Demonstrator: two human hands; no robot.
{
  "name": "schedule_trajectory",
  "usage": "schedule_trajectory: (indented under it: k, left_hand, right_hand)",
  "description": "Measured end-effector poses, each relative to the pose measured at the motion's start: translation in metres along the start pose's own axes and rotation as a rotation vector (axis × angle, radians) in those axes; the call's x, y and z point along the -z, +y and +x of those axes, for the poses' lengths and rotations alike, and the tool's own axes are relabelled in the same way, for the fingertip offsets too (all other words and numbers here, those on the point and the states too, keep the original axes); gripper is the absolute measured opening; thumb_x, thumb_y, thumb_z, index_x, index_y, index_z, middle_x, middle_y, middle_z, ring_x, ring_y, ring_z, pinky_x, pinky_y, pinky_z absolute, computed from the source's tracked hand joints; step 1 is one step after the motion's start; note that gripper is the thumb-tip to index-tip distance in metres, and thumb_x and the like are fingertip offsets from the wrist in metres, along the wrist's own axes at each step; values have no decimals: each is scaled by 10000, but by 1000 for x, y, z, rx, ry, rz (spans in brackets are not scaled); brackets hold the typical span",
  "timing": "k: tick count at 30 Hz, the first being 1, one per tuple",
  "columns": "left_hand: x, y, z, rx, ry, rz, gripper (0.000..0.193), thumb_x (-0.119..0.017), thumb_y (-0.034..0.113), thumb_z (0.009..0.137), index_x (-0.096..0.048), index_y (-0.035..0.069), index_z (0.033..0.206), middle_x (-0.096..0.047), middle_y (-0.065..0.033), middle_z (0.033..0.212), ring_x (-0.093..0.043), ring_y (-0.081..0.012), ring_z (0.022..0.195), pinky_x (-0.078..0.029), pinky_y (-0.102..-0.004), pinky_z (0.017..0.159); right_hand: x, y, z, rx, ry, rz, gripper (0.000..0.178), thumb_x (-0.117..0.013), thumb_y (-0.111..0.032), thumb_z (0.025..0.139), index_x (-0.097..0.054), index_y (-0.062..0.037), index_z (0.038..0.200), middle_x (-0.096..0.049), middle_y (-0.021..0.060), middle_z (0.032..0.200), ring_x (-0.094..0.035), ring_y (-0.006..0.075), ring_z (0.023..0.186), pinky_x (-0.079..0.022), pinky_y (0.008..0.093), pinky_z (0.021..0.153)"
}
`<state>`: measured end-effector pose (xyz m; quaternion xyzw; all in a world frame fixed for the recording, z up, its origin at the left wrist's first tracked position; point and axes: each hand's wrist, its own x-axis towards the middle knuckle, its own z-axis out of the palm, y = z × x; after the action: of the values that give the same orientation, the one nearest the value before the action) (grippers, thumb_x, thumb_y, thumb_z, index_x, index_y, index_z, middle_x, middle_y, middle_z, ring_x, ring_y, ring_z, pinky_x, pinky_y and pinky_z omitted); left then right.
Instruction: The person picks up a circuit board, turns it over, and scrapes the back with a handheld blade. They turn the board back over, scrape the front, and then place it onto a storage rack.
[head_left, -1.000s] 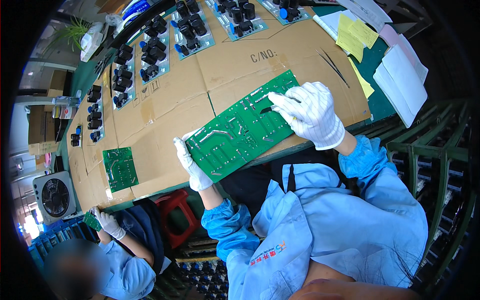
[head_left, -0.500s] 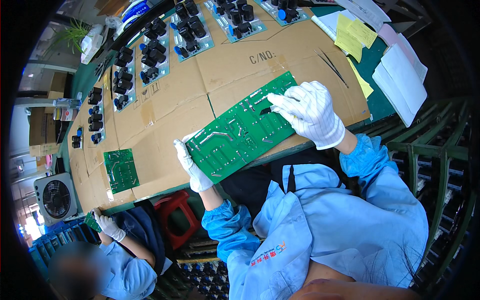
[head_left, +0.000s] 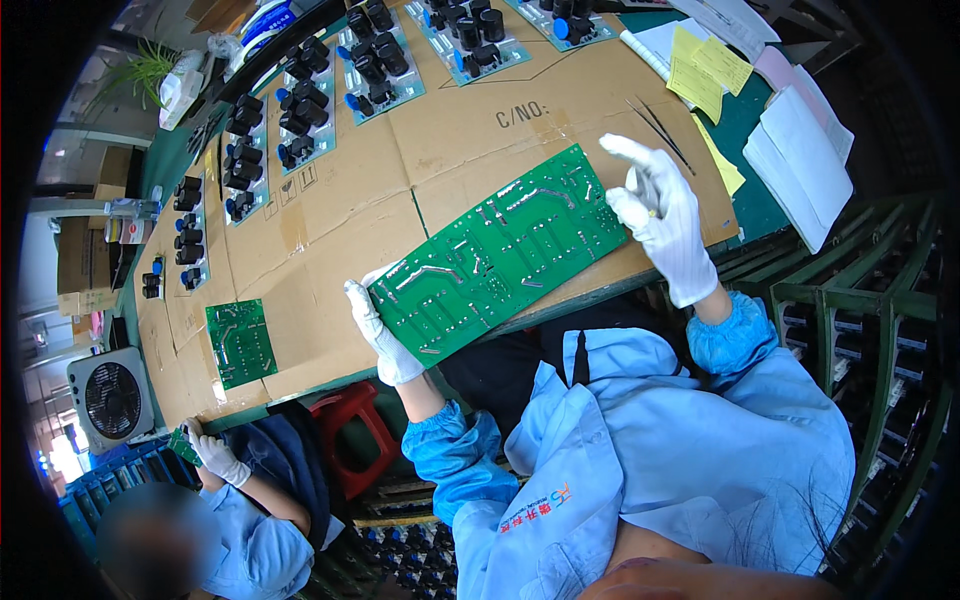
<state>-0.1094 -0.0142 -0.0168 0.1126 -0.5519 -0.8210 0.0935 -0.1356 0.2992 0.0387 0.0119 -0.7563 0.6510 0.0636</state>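
A long green circuit board (head_left: 490, 262) is tilted over the front edge of the table, its solder side up with shiny solder joints and traces. My left hand (head_left: 378, 335), in a white glove, grips its left end, thumb at the edge and the other fingers partly hidden beneath. Just off the board's right end is my white-gloved right hand (head_left: 655, 215), its index finger stretched out and the thumb apart from it. The other fingers are partly curled; I make out no tool between them.
Cardboard (head_left: 350, 215) covers the green table. Boards with black and blue capacitors (head_left: 380, 60) line its far and left sides. A smaller green board (head_left: 240, 343) lies left. Tweezers (head_left: 660, 135) and papers (head_left: 800, 155) lie right. A co-worker's gloved hand (head_left: 218, 458) holds a board at lower left.
My right hand has lifted off the board's upper right part and moved right, its index finger now extended. A dark shape by its fingertips is gone. My left hand and the board stay nearly still.
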Motion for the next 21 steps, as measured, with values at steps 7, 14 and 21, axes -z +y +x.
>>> schedule_trajectory:
  k: [7,14,21]
  left_hand:
    - [2,-3,1,4,-6,-72,595,-305,478,1028,-629,-22,1018,-687,-130,919,-650,-208,830,-525,-340,789]
    - [0,-5,4,-1,31,-23,640,-303,535,1013,-629,-16,1011,-682,-136,956,-638,-217,864,-518,-353,825]
    - [7,-8,3,29,45,-94,839,-303,749,899,-657,-5,996,-692,-124,928,-626,-231,853,-512,-378,844]
  right_hand:
    - [-38,-6,-53,924,-429,-661,415,-588,-214,752,-673,-99,1141,-666,98,951,-649,291,956,-486,441,935]
    - [-10,6,-24,803,-288,-458,386,-603,-106,720,-688,-114,1097,-686,84,960,-663,229,797,-546,352,676]
    - [7,31,14,-168,-118,68,373,-466,-318,1001,-592,-41,1216,-619,100,1029,-595,126,759,-482,256,631]
